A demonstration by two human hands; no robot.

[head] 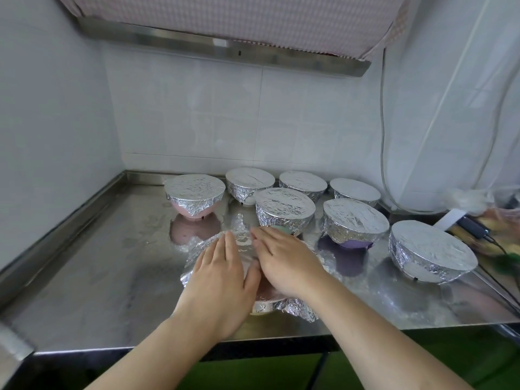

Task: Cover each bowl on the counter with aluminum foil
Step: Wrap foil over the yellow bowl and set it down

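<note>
Left hand (222, 270) and right hand (284, 263) are pressing flat, fingers straight, on foil (298, 308) over the near bowl (263, 306); seven covered bowls (284, 209) are sitting beyond, contents hidden.

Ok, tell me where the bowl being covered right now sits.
In the head view, the bowl sits at the counter's front edge, centre, under the foil sheet that the left hand and right hand press flat, just in front of the green-bottomed wrapped bowl.
</note>
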